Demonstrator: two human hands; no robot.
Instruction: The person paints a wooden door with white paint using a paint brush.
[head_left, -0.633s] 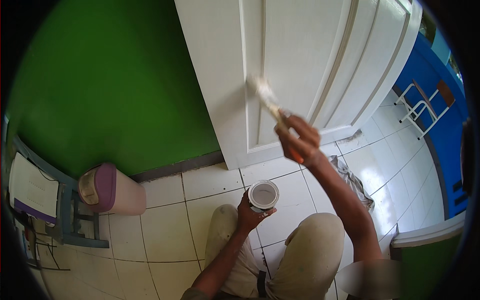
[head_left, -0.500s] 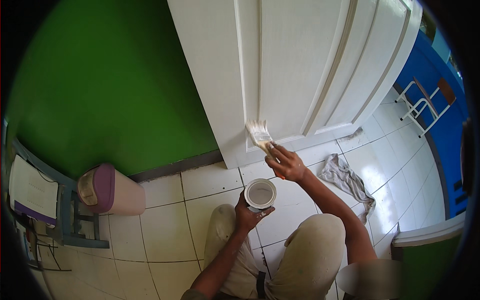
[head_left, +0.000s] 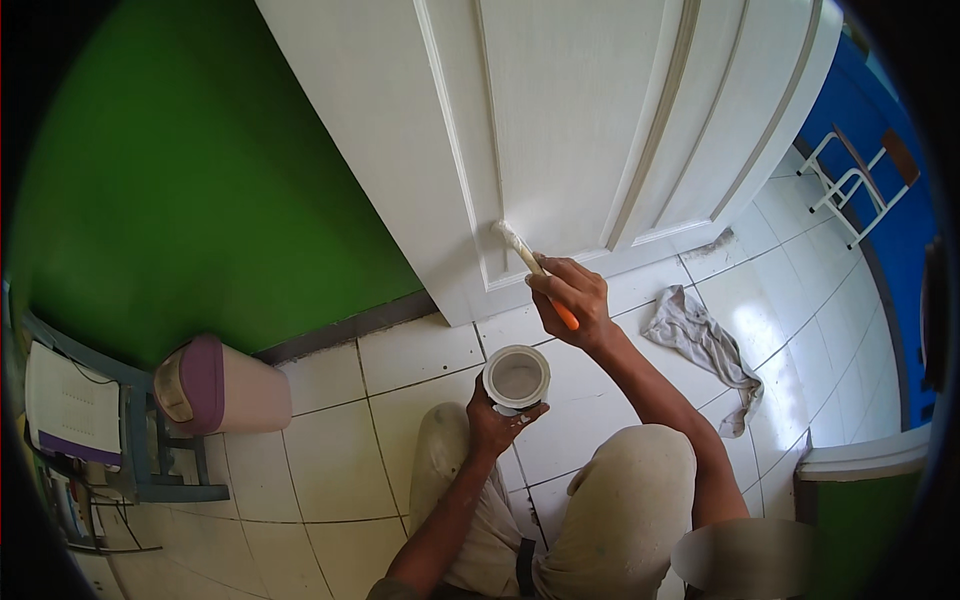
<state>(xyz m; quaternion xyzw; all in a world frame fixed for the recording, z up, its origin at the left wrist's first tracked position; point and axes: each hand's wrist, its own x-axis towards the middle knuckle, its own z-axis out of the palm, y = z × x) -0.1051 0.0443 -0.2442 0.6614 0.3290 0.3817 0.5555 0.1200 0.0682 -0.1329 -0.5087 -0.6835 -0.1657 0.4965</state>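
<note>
My right hand (head_left: 572, 298) grips a paintbrush (head_left: 528, 260) with an orange handle. Its white bristles touch the lower panel edge of the white door (head_left: 580, 130). My left hand (head_left: 500, 420) holds a small round white paint can (head_left: 516, 377) from below, above the tiled floor. I am crouched, with both knees in light trousers at the bottom of the view.
A grey rag (head_left: 700, 345) lies on the white tiles right of my right arm. A pink and purple bin (head_left: 220, 385) stands at the green wall (head_left: 190, 170). A blue-grey chair (head_left: 110, 420) is far left, a white metal rack (head_left: 850, 175) far right by a blue wall.
My right hand has brought the brush down the door from higher up to the bottom panel edge. The left hand with the can stays in the same place.
</note>
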